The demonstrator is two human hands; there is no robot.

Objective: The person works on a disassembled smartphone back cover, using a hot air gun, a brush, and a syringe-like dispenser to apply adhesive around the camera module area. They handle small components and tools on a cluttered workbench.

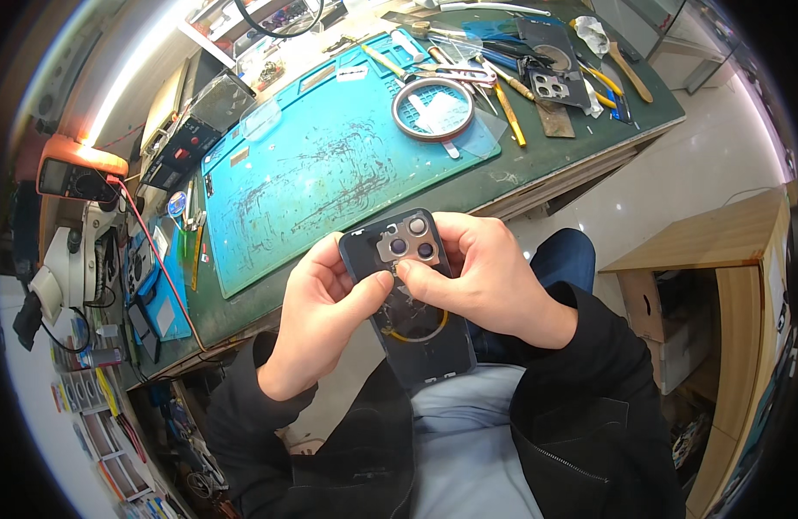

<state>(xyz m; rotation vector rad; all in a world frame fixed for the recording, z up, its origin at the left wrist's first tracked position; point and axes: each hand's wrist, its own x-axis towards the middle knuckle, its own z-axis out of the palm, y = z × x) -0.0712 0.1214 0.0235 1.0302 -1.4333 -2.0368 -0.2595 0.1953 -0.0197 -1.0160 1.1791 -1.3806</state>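
Gripping phone (pixel 407 318) by side edges, both hands (pixel 494 272), beside bench edge (pixel 580 157), floor (pixel 611 203) stretching right.

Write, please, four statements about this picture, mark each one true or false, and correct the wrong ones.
1. The left hand and right hand both hold the black rectangular phone. True.
2. The round camera lenses are at the phone's lower end in the picture. False: upper end.
3. The orange-cased multimeter is left of the turquoise rectangular mat. True.
4. The thin cable from the multimeter is green. False: red.
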